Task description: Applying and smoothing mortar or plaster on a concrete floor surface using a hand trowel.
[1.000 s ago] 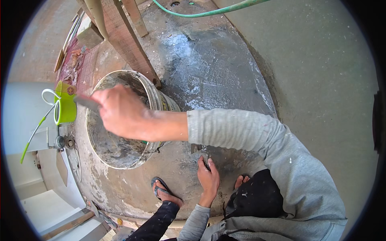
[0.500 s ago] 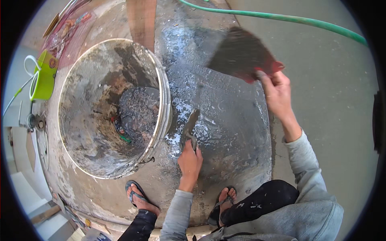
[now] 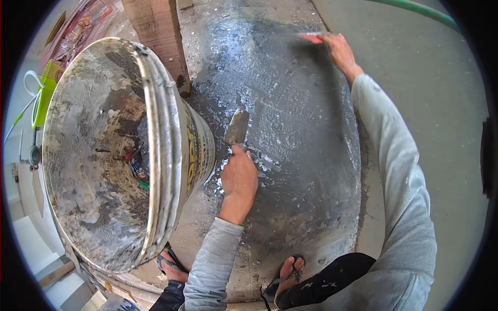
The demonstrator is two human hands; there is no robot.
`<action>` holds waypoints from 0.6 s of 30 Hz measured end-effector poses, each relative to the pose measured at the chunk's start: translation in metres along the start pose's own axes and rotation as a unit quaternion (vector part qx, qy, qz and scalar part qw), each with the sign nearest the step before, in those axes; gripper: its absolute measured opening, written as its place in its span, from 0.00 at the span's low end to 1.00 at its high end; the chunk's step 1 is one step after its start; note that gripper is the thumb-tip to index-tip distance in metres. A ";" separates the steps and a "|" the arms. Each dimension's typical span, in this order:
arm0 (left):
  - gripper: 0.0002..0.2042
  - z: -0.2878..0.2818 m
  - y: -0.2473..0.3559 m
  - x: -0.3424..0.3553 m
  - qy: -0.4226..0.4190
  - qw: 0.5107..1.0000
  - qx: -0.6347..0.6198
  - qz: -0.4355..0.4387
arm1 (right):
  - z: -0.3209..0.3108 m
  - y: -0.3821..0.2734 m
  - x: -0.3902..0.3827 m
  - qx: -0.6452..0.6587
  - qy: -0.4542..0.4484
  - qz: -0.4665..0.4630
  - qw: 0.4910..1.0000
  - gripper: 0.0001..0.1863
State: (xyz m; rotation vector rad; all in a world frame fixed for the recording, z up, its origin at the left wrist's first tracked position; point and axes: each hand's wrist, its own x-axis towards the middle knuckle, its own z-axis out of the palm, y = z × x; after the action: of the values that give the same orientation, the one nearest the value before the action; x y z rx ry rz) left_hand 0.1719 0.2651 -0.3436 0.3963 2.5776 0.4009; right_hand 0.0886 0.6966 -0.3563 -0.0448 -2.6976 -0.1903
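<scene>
My left hand [image 3: 238, 181] grips a putty knife [image 3: 237, 128] whose blade rests flat on the wet grey mortar patch [image 3: 301, 155] on the floor, just right of a large dirty bucket [image 3: 104, 150]. My right hand [image 3: 338, 49] reaches far forward and holds a red-edged trowel [image 3: 313, 37] edge-on at the far rim of the wet patch. The bucket's inside is crusted with dried mortar and has some dark bits at its bottom.
A wooden plank [image 3: 158, 36] leans behind the bucket. A green hose [image 3: 425, 10] runs across the top right. A green jug [image 3: 44, 90] stands at far left. My sandalled feet [image 3: 285, 274] rest on the patch's near edge. Dry concrete floor [image 3: 441, 129] lies to the right.
The view has dropped closer to the floor. My right hand moved the trowel forward to the patch's far edge and turned it edge-on. My left hand stays on the putty knife.
</scene>
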 end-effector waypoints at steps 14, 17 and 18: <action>0.12 0.004 0.004 0.028 -0.046 0.997 0.057 -0.040 | 0.089 0.086 0.053 -0.064 -0.175 0.007 0.982 0.28; 0.12 0.005 0.001 0.039 -0.044 0.997 0.054 -0.026 | 0.064 0.074 0.053 -0.014 -0.249 -0.024 0.968 0.25; 0.12 0.008 0.006 0.040 -0.042 0.996 0.074 -0.025 | 0.054 0.081 0.035 -0.016 -0.259 -0.041 0.965 0.25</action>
State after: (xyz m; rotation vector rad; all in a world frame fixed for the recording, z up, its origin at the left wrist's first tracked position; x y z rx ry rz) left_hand 0.1441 0.2860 -0.3652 0.3898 2.5373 0.1722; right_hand 0.0395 0.7840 -0.3800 0.0107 -3.2218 -0.2814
